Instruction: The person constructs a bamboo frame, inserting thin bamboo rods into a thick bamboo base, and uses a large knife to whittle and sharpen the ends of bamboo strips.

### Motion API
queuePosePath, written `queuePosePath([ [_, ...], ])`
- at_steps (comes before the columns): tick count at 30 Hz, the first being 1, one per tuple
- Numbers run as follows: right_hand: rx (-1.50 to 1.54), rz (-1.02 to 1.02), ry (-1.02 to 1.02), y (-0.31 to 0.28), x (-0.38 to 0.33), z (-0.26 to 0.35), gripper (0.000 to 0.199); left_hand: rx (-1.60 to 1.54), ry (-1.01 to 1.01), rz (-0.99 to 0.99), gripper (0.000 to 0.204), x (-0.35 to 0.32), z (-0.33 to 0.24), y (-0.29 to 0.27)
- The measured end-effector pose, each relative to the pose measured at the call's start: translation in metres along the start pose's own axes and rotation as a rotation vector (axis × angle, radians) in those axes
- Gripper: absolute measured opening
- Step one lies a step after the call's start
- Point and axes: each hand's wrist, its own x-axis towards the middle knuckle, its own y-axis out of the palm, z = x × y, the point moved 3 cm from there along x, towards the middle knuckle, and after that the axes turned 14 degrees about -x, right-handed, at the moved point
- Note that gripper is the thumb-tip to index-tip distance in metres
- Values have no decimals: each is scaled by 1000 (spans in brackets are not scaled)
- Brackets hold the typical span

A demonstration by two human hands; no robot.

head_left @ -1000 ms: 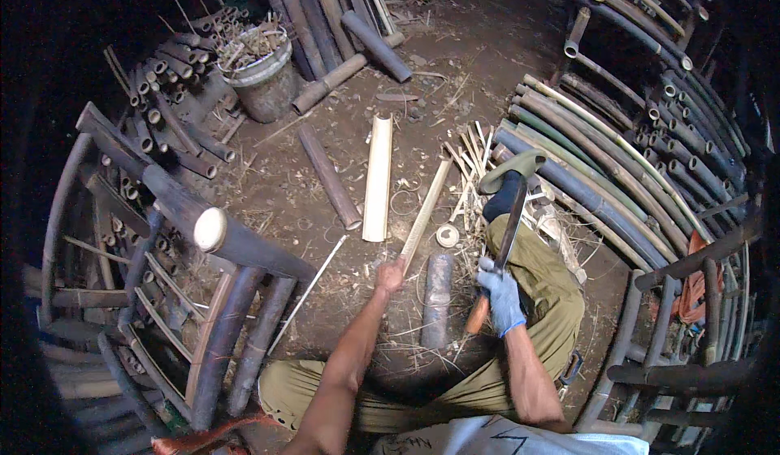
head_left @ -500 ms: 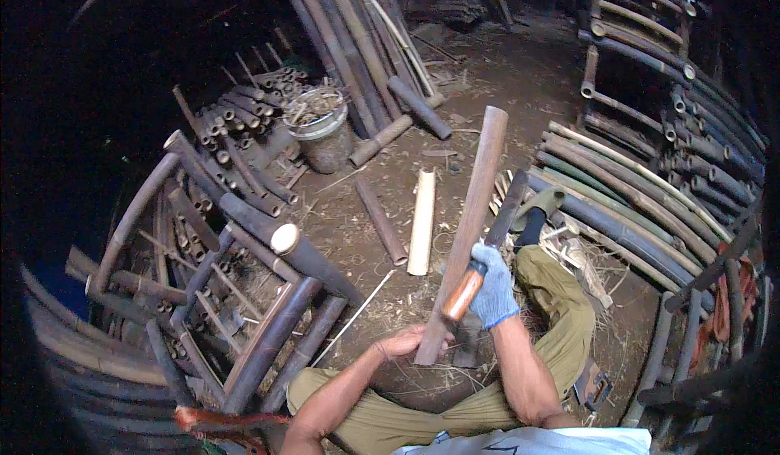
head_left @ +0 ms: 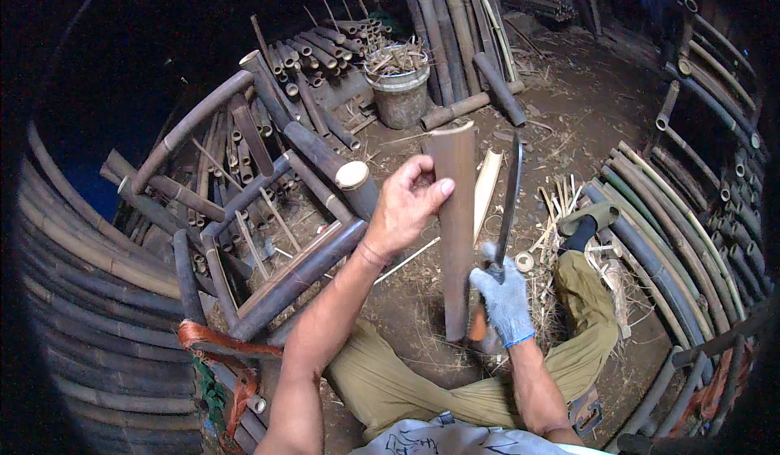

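Note:
My bare left hand (head_left: 410, 203) is closed on the edge of a brown split bamboo piece (head_left: 457, 236) near its upper end. The bamboo stands nearly upright in front of me, its curved cut end at the top. My right hand (head_left: 505, 299), in a blue-grey work glove, grips a machete (head_left: 512, 191). Its dark, slightly curved blade points up, just right of the bamboo and apart from it along most of its length. The orange-brown wooden handle (head_left: 479, 325) shows below the glove. Behind the bamboo, a pale split piece (head_left: 487, 185) lies on the ground, partly hidden.
A bamboo frame (head_left: 301, 272) with a capped post (head_left: 353, 176) stands close on my left. Beyond are a bucket of shavings (head_left: 400, 101) and leaning poles (head_left: 443, 41). Bamboo poles (head_left: 674, 244) lie right of my sandalled foot (head_left: 597, 215). Wood scraps litter the dirt floor.
My left hand has moved from the bamboo's lower end to its upper end. The bamboo now stands more upright, and the machete blade has swung upright. The whole view has shifted leftward.

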Motion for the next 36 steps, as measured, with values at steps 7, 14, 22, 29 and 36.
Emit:
queuePosePath([
  [7, -568, -247, -191, -56, -4, -12, 67, 303, 82, -24, 30, -51, 86, -10],
  [14, -310, -17, -175, -41, -50, 31, 54, 267, 201, -76, 24, -74, 105, -17],
  [22, -153, 363, 44, -3, -54, 41, 33, 310, 284, -18, 25, -91, 97, -12],
  [29, -266, 303, -174, 5, -51, 32, 33, 314, 260, -15, 24, -97, 93, -9],
  [36, -144, 461, 84, 1, -56, 47, 34, 282, 232, -71, 23, -102, 97, -5],
])
